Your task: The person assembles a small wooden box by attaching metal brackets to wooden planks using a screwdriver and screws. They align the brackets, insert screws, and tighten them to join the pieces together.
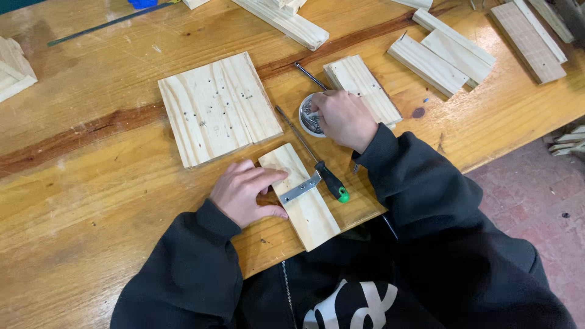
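My left hand (pixel 247 192) lies flat against the left side of a small pine board (pixel 308 213), its fingers resting on the board's upper end. A metal bracket (pixel 300 189) lies across that board. A screwdriver (pixel 323 173) with a black and green handle rests beside it, its shaft pointing up-left. My right hand (pixel 344 119) reaches into a small round tin of screws (pixel 309 117), fingers bunched down inside; whether it holds a screw is hidden.
A square pine panel (pixel 216 106) with small holes lies up-left of the hands. A narrow slat (pixel 362 85) sits by the tin, with a second metal tool shaft (pixel 309 75) beside it. More wood pieces (pixel 448 52) crowd the far right. The table edge (pixel 487 161) is near.
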